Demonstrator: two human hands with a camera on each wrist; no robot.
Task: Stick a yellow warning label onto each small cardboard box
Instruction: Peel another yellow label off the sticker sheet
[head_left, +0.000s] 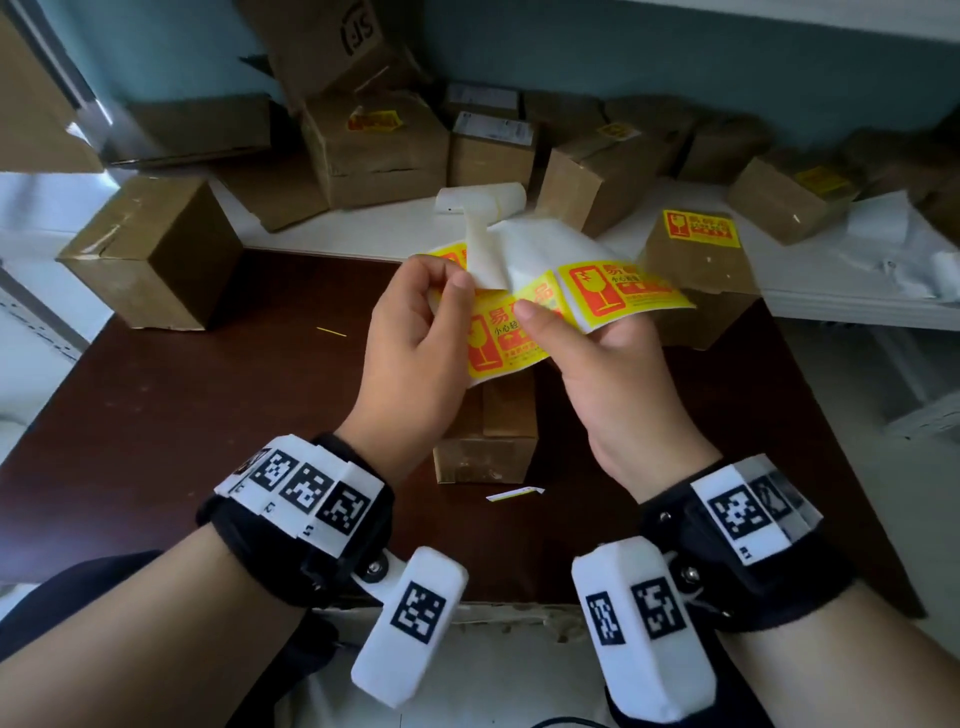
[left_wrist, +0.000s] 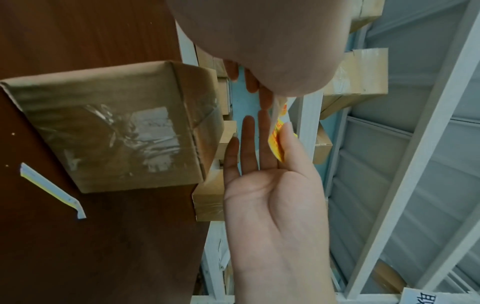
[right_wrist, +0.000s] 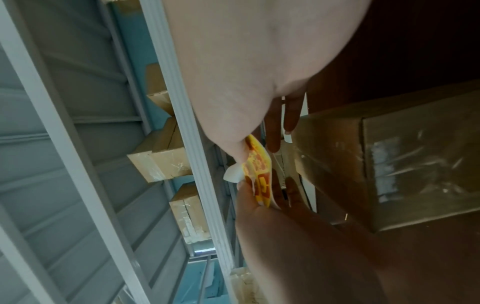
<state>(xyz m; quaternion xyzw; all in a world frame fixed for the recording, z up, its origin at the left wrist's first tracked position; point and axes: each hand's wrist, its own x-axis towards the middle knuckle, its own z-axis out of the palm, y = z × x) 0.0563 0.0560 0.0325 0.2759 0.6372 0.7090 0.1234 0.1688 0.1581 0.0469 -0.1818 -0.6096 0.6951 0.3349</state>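
A strip of yellow warning labels (head_left: 618, 291) on white backing hangs in the air between both hands. My left hand (head_left: 452, 283) pinches its left end, where the bare backing (head_left: 483, 228) curls upward. My right hand (head_left: 550, 322) holds the strip from below, thumb pressed on a label. In the left wrist view the strip (left_wrist: 276, 144) sits between my thumb and fingers; in the right wrist view the strip (right_wrist: 259, 172) shows edge-on. A small taped cardboard box (head_left: 488, 441) stands on the dark table (head_left: 208, 441) right under the hands, mostly hidden. Its taped side (left_wrist: 111, 127) carries no label.
A labelled box (head_left: 696, 249) stands to the right, and an unlabelled box (head_left: 150, 249) at the table's left edge. Several boxes, some labelled (head_left: 374, 156), pile on the white shelf (head_left: 363, 228) behind. A paper scrap (head_left: 514, 493) lies near the front.
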